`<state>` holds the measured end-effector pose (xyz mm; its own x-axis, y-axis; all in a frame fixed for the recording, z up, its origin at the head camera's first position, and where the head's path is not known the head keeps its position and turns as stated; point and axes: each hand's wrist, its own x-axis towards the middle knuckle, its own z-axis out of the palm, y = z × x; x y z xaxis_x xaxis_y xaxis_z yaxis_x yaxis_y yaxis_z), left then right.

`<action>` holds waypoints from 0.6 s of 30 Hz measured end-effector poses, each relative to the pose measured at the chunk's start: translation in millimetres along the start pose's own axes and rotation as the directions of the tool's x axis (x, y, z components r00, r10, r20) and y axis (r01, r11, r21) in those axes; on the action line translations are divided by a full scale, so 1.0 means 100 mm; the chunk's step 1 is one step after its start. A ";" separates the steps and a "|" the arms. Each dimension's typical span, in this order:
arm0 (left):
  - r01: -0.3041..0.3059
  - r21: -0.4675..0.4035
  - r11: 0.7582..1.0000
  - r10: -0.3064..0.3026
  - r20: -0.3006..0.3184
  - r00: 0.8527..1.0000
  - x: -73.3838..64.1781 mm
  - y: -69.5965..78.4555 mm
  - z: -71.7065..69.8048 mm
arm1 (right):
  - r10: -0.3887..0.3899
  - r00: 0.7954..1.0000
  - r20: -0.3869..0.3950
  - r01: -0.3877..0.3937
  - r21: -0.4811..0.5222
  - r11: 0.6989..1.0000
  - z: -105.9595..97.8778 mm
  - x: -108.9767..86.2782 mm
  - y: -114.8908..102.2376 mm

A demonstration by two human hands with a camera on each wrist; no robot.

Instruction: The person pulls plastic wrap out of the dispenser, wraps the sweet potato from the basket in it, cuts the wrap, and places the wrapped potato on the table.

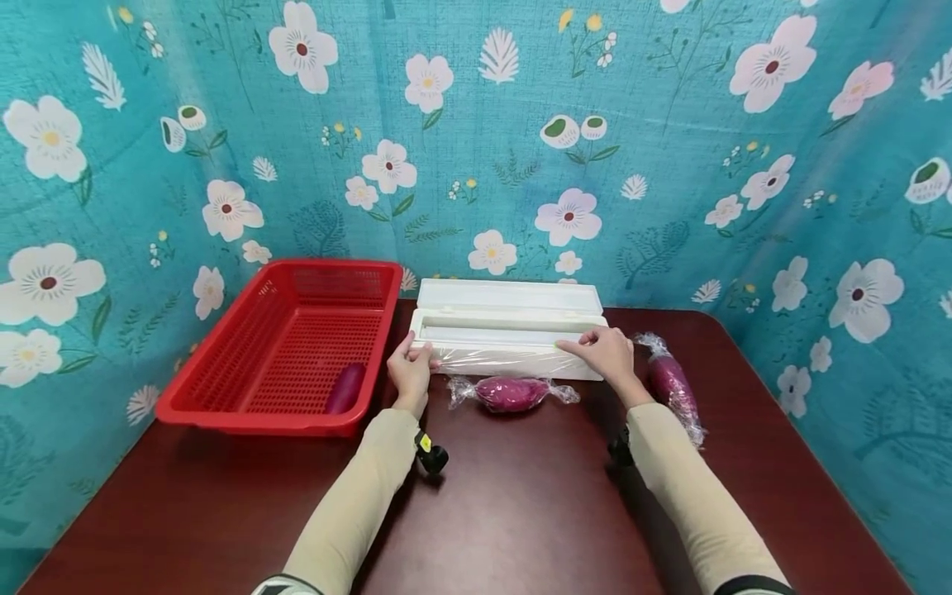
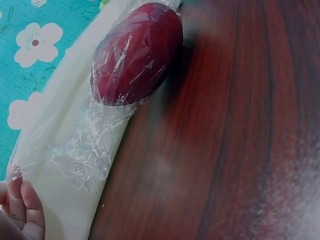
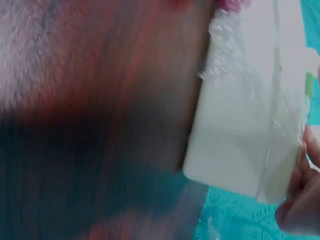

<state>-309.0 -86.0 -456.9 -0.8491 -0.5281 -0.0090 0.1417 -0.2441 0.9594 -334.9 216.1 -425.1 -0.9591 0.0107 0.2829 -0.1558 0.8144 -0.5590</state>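
A white plastic-wrap dispenser box (image 1: pixel 513 361) lies at the back of the table with its lid (image 1: pixel 509 295) raised. Clear plastic wrap (image 1: pixel 476 360) drapes over its front wall. My left hand (image 1: pixel 411 373) grips the box's left front corner, thumb over the edge, fingertips at the film in the left wrist view. With thumb and forefinger, my right hand (image 1: pixel 611 357) pinches the small green slide cutter (image 1: pixel 559 344) on the front edge. Just before the box lies a purple, oval vegetable wrapped in film with twisted ends (image 1: pixel 511 394); it looms large in the left wrist view (image 2: pixel 137 55).
A red perforated basket (image 1: pixel 260 420) stands at the left, one unwrapped purple vegetable (image 1: pixel 345 388) inside. Beside my right forearm lies another film-wrapped purple vegetable (image 1: pixel 673 384). A flowered teal curtain (image 1: pixel 476 165) hangs behind the dark red-brown table (image 1: pixel 506 512).
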 end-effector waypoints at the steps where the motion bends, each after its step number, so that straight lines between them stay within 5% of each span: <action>1: 0.000 -0.002 1.000 0.000 0.001 1.000 0.00 -0.01 0.00 | 0.015 1.000 -0.014 -0.015 -0.029 0.999 0.02 -0.01 -0.02; 7: -0.001 -0.026 1.000 0.001 0.008 1.000 -0.01 0.02 -0.01 | 0.079 0.996 -0.031 -0.082 -0.121 0.989 0.08 -0.01 -0.10; 18: -0.013 -0.010 1.000 0.013 0.014 1.000 0.01 0.01 -0.03 | 0.121 0.993 0.013 -0.120 -0.090 0.989 0.07 0.03 -0.12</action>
<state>-308.2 -89.0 -456.6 -0.8544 -0.5195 0.0080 0.1580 -0.2452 0.9565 -337.4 202.2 -422.5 -0.9740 0.1016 0.2024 -0.0179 0.8564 -0.5160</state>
